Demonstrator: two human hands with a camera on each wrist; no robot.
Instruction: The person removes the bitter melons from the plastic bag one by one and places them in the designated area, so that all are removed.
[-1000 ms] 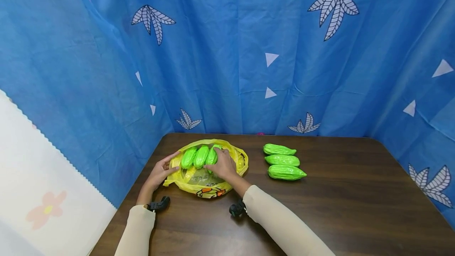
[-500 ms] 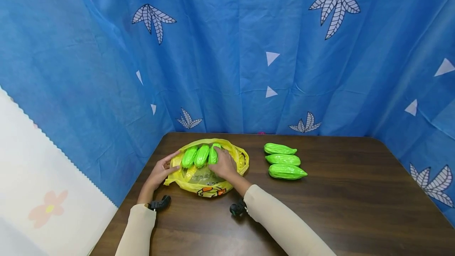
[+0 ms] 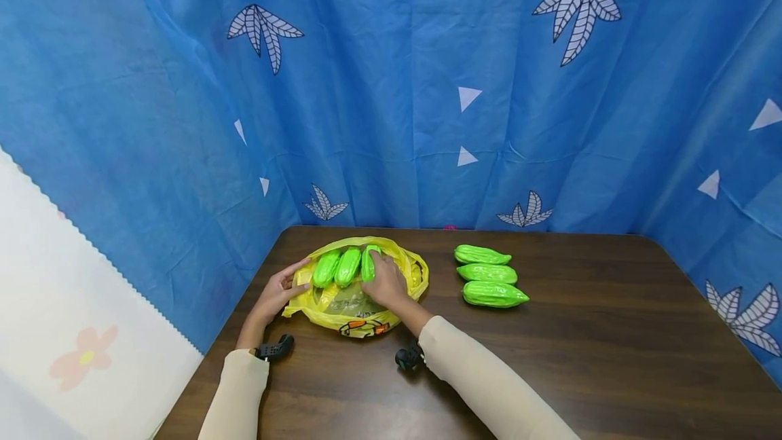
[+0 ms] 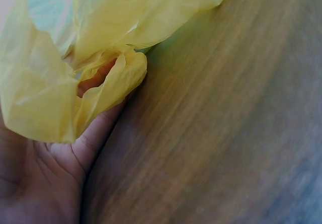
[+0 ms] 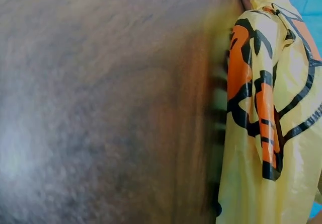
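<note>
A yellow plastic bag point(image 3: 332, 321) lies with its mouth spread wide at the table's left. Inside are a green ridged bitter gourd point(image 3: 326, 269) at the left and a second bitter gourd point(image 3: 347, 267) beside it. My right hand point(image 3: 386, 284) reaches in over the bag's right side and grips a third bitter gourd point(image 3: 368, 265), its fingertips partly hidden. At the left rim, my left hand point(image 3: 276, 296) rests with thumb and fingers spread against the plastic. Yellow folds and a loop cover part of its palm point(image 4: 45, 178) in the left wrist view.
To the right of the bag, three more bitter gourds lie in a row, the nearest gourd point(image 3: 493, 295) pointing right. The brown wooden table point(image 3: 586, 358) ends at a blue patterned curtain point(image 3: 379, 100) behind. A white cloth point(image 3: 79, 331) hangs at the left.
The right hand has shifted its gourd slightly to the right and turned it straighter, widening the gap to the middle gourd. The left hand stays at the bag's rim.
</note>
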